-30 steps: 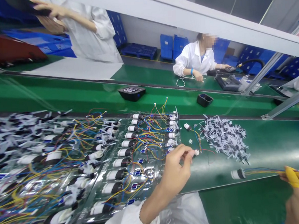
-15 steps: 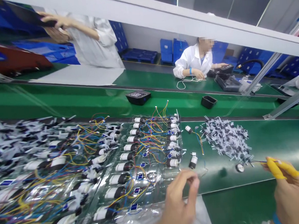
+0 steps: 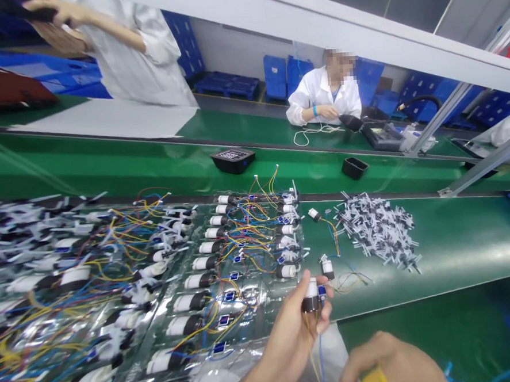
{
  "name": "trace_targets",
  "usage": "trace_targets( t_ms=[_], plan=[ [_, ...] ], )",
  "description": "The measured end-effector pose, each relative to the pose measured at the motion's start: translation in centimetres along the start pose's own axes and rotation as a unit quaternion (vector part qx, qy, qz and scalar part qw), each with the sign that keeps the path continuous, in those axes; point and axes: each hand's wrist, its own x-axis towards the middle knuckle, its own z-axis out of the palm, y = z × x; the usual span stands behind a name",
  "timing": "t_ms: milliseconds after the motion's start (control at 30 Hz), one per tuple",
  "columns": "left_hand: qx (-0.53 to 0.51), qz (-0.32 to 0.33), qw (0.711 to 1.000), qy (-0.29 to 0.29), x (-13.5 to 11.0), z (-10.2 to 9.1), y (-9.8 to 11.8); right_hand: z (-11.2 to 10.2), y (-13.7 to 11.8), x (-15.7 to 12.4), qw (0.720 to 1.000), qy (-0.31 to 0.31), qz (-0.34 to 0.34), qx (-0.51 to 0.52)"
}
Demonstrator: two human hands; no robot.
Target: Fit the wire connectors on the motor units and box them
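My left hand (image 3: 285,339) is closed around a small white-and-black cylinder (image 3: 310,300) with thin yellow and blue wires hanging from its lower end. A little blue-faced square piece (image 3: 322,292) is held beside it at the fingertips. At the bottom edge, my right hand (image 3: 392,358) is curled and smeared by motion, with yellow finger covers (image 3: 374,381) partly showing; whether it grips anything is hidden. Just beyond my left hand, another white-and-black cylinder (image 3: 327,267) stands on the green bench, with loose wires (image 3: 351,280) near it.
Rows of wired cylinders (image 3: 190,301) lie on clear plastic to the left. A heap of white-and-black clips (image 3: 378,229) is on the right. Behind are black housings (image 3: 233,160), a metal frame (image 3: 446,139) and two co-workers in white coats (image 3: 324,91).
The cylinder is now in my left hand, which was empty before. My right hand, which held its wires at the right, has moved left and down. The view has shifted slightly.
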Motion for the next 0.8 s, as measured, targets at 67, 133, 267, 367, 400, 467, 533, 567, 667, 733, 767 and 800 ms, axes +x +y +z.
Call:
trace_targets(
  t_ms=[67,133,267,367,400,467,533,567,667,733,767,800],
  plan=[
    [0.015,0.015,1.000,-0.005,-0.2,-0.7,-0.1,-2.6,0.9,0.5,0.997,-0.024,0.007,-0.066],
    [0.028,0.036,0.999,0.001,-0.5,-1.3,-0.2,-5.9,3.1,1.4,0.961,0.164,0.044,-0.218],
    [0.050,0.058,0.997,0.018,-1.2,-2.0,-0.4,-10.9,9.8,3.9,0.863,0.354,0.074,-0.352],
    [0.071,0.065,0.995,0.022,-1.8,-2.5,-0.5,-12.1,13.5,5.4,0.850,0.371,0.078,-0.365],
    [0.077,0.065,0.995,0.021,-2.0,-2.7,-0.6,-12.2,14.3,5.8,0.849,0.376,0.079,-0.362],
    [0.086,0.065,0.994,0.023,-2.2,-3.2,-0.8,-12.0,15.2,6.1,0.849,0.390,0.078,-0.349],
    [0.091,0.073,0.993,0.029,-2.1,-3.6,-1.0,-11.9,15.5,6.1,0.848,0.411,0.075,-0.327],
    [0.094,0.076,0.992,0.031,-2.0,-3.7,-1.1,-11.8,15.4,6.0,0.847,0.424,0.073,-0.314],
    [0.108,0.068,0.992,0.025,-1.6,-3.9,-1.1,-11.6,14.9,5.5,0.839,0.472,0.066,-0.260],
    [0.115,0.052,0.992,0.014,-1.4,-3.8,-1.1,-11.1,14.1,5.0,0.829,0.515,0.062,-0.210],
    [0.119,0.045,0.992,0.009,-1.2,-3.7,-1.2,-10.5,13.6,4.8,0.823,0.535,0.060,-0.181],
    [0.125,0.040,0.991,0.003,-1.0,-3.7,-1.2,-9.8,13.0,4.7,0.818,0.552,0.058,-0.149]
  ],
)
